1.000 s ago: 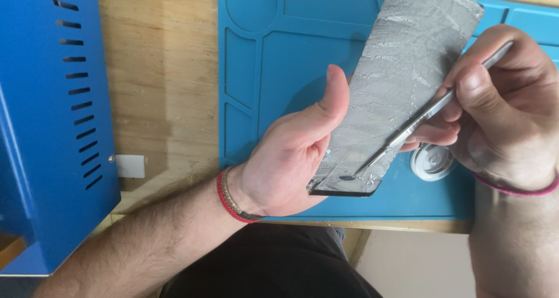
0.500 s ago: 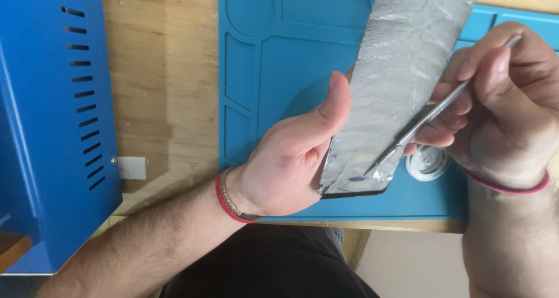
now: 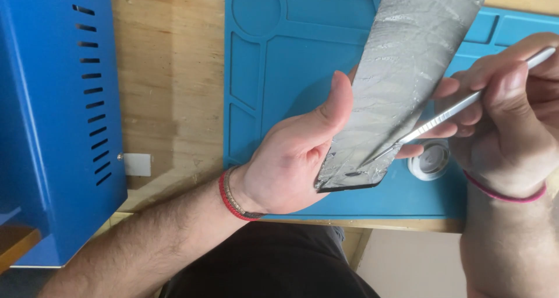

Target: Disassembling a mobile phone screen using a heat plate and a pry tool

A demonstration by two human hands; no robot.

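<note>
From my head view, my left hand (image 3: 291, 164) clamps the foil-covered panel (image 3: 396, 76) by its edges above the blue mat (image 3: 279, 71). My right hand (image 3: 506, 111) pinches the metal spudger (image 3: 460, 107), tip at the lower corner; the foil looks mostly unlifted. Open room lies left, and the table edge runs just below.

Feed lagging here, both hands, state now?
Left hand: closed on the foil-covered panel.
Right hand: closed on the thin metal tool.

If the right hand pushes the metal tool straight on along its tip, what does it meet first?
The right hand aims the metal tool down-left; its tip already seems to touch the foil-covered panel near the lower end, with the left hand behind.
</note>
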